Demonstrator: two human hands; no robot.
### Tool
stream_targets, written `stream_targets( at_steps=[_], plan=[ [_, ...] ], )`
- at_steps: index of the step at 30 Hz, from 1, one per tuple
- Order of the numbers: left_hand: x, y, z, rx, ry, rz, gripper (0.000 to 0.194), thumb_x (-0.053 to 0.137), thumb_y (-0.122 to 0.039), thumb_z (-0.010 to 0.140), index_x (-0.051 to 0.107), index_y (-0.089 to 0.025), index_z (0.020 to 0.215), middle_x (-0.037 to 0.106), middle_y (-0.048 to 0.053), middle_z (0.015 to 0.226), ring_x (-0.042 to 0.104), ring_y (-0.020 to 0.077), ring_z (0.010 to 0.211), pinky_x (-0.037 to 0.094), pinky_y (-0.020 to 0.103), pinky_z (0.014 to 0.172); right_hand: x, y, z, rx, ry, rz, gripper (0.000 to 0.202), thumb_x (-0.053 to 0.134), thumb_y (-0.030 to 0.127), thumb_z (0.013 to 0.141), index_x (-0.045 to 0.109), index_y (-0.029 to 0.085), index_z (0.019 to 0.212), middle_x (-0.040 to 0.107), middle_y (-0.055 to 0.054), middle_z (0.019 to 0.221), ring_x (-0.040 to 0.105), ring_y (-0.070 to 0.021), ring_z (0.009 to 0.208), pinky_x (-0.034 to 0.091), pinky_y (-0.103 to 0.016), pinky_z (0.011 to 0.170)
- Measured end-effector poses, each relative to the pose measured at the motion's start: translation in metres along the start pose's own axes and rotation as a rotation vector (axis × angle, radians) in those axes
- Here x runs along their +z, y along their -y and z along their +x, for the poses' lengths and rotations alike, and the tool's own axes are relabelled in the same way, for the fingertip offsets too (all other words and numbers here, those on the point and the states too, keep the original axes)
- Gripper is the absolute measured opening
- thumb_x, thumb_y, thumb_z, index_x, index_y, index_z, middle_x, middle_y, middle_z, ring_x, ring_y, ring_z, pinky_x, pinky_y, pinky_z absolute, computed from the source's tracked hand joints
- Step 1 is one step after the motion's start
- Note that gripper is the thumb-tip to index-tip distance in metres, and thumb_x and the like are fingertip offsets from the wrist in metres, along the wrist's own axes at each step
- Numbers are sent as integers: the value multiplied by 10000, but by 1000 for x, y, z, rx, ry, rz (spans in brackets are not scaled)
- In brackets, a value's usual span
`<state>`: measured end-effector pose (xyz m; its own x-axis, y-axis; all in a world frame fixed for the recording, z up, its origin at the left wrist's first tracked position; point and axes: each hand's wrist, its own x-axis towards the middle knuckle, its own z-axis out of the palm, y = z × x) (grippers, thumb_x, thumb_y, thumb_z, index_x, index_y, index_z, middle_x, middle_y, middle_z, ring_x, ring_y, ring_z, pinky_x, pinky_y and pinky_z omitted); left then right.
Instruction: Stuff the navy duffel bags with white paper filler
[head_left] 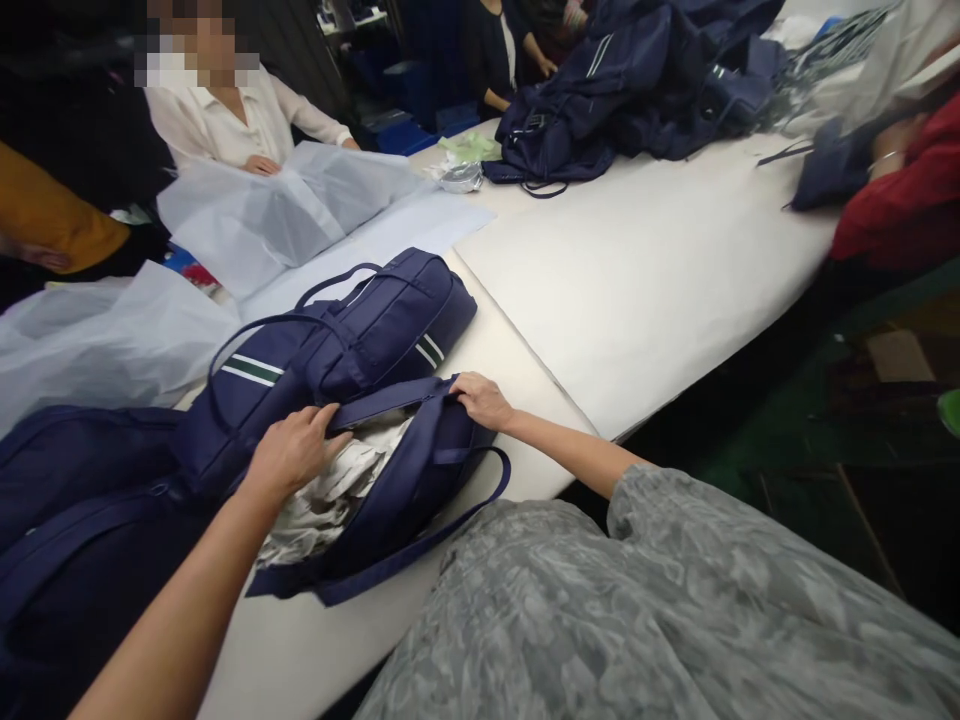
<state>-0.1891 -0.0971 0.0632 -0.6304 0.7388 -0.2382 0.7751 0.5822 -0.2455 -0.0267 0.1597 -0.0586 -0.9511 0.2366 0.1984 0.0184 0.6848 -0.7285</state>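
A navy duffel bag (pixel 397 500) lies on the table edge in front of me, its top unzipped. Crumpled whitish paper (pixel 352 485) fills the opening. My left hand (pixel 296 450) is at the far edge of the opening, thumb and fingers closed on the bag's rim. At the bag's right end, my right hand (pixel 480 400) pinches the corner by the end of the zip; the zip pull itself cannot be made out. One strap of the bag loops down on the near side. Just behind it sits a closed navy bag (pixel 390 320) with green and white stripes.
More navy bags (pixel 75 540) crowd the left. Translucent plastic sheets (pixel 292 205) lie by a person in white (pixel 225 115). A navy pile (pixel 622 90) stands at the back of the white table (pixel 637 290). A red sleeve (pixel 900 190) is at right.
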Motion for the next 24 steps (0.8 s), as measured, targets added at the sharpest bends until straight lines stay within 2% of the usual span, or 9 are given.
stream_targets(
  at_steps=[3, 5, 7, 10, 12, 14, 17, 20, 24],
  plan=[
    [-3, 0, 14, -96, 92, 72, 404, 279, -261, 937, 616, -104, 1097, 676, 187, 997, 666, 362, 929, 499, 442, 784, -20, 3, 24, 141, -54, -90, 169, 521, 118, 899, 645, 180, 995, 634, -61, 1091, 536, -174, 1099, 396, -278, 992],
    [-10, -12, 19, -144, 108, 60, 403, 270, -228, 925, 602, -95, 1111, 689, 209, 916, 680, 372, 853, 495, 434, 734, -42, 13, 29, 313, -82, -102, 168, 548, 215, 916, 615, 176, 1064, 636, -70, 1088, 570, -188, 1039, 427, -292, 929],
    [-18, -31, 21, -207, 91, 0, 431, 295, -235, 918, 539, -97, 1245, 701, 211, 907, 686, 369, 860, 495, 420, 739, -65, 30, 19, 437, -28, -70, 287, 561, 403, 924, 579, 180, 1104, 652, -66, 1027, 607, -203, 938, 456, -314, 845],
    [-28, -61, 17, -226, 40, -104, 521, 331, -254, 912, 427, -102, 1401, 718, 197, 947, 688, 356, 925, 498, 410, 812, -81, 65, -23, 441, 135, -122, 549, 573, 649, 840, 546, 192, 1144, 660, -82, 1025, 626, -256, 928, 477, -360, 795],
    [-33, -79, 9, -196, 48, -127, 544, 329, -270, 921, 418, -111, 1433, 721, 199, 984, 685, 356, 964, 493, 413, 856, -75, 86, -59, 433, 173, -256, 565, 619, 601, 817, 534, 178, 1182, 629, -127, 1123, 608, -297, 1010, 489, -388, 800],
    [-39, -93, -2, -143, 67, -118, 543, 319, -284, 939, 426, -142, 1452, 725, 190, 996, 685, 361, 972, 493, 423, 867, -61, 97, -91, 463, 122, -382, 442, 617, 439, 845, 546, 163, 1183, 594, -160, 1182, 582, -309, 1073, 499, -392, 798],
    [-46, -105, -20, -70, 53, -78, 532, 341, -328, 964, 428, -203, 1474, 722, 167, 1073, 690, 378, 948, 506, 449, 831, -51, 93, -122, 597, 16, -456, 274, 513, 275, 897, 595, 143, 1123, 627, -170, 1112, 620, -286, 987, 495, -374, 752],
    [-46, -110, -28, 18, -1, -123, 486, 422, -388, 958, 544, -210, 1394, 699, 146, 1170, 686, 379, 970, 510, 439, 825, -61, 78, -127, 644, -1, -343, 231, 481, 268, 943, 665, 128, 946, 691, -154, 920, 652, -253, 826, 462, -343, 723],
    [-31, -135, -21, 46, -209, -468, 395, 454, -362, 949, 725, -125, 1113, 745, 147, 1002, 712, 278, 892, 501, 307, 767, -68, 77, -102, 530, -158, -154, 305, 486, 265, 968, 636, 148, 729, 705, -87, 807, 626, -161, 768, 413, -250, 725]
  ],
)
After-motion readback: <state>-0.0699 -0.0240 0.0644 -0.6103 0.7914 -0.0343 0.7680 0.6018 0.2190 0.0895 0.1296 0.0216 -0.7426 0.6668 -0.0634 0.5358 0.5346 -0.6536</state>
